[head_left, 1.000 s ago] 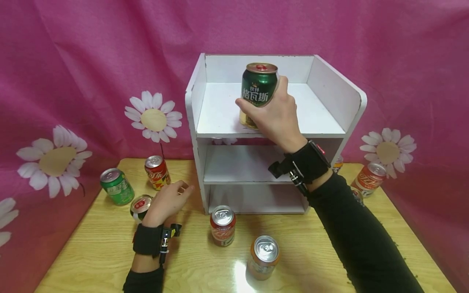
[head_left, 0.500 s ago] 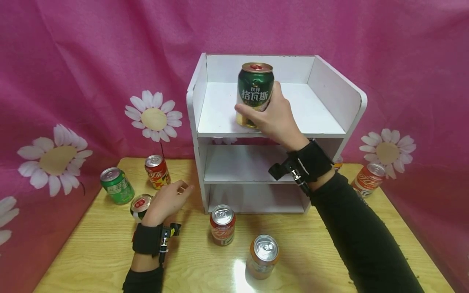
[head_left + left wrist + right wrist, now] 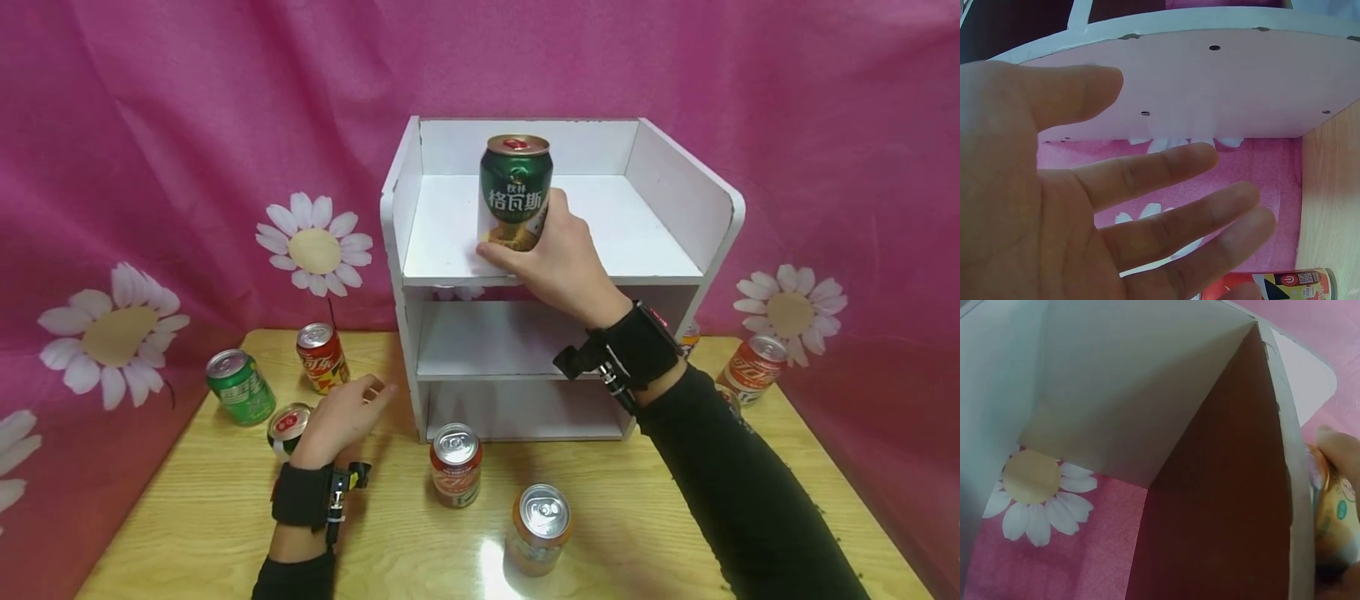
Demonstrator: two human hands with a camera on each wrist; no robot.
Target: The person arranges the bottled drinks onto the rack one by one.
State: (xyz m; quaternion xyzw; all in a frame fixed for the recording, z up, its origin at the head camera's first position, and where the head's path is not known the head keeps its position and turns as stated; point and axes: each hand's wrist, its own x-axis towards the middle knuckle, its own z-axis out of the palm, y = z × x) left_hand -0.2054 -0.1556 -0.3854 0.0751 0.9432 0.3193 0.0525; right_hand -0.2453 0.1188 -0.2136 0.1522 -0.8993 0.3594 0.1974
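In the head view my right hand grips a green-and-gold drink can from its right side, thumb across the front near the base. The can is upright and overlaps the top shelf of a white shelf unit, towards its front left. The right wrist view catches only part of this can and a bit of the fingers at its right edge. My left hand holds nothing, its fingers relaxed, left of the unit beside a red-topped can. Its palm and spread fingers show in the left wrist view.
A green can and a red-and-yellow can stand at the back left. A red can and an orange can stand before the unit. Several cans, including a red one, are right of it. A pink curtain hangs behind.
My right hand has moved the green-and-gold can a little to the left. The left hand stays in place, and the cans on the table have not moved.
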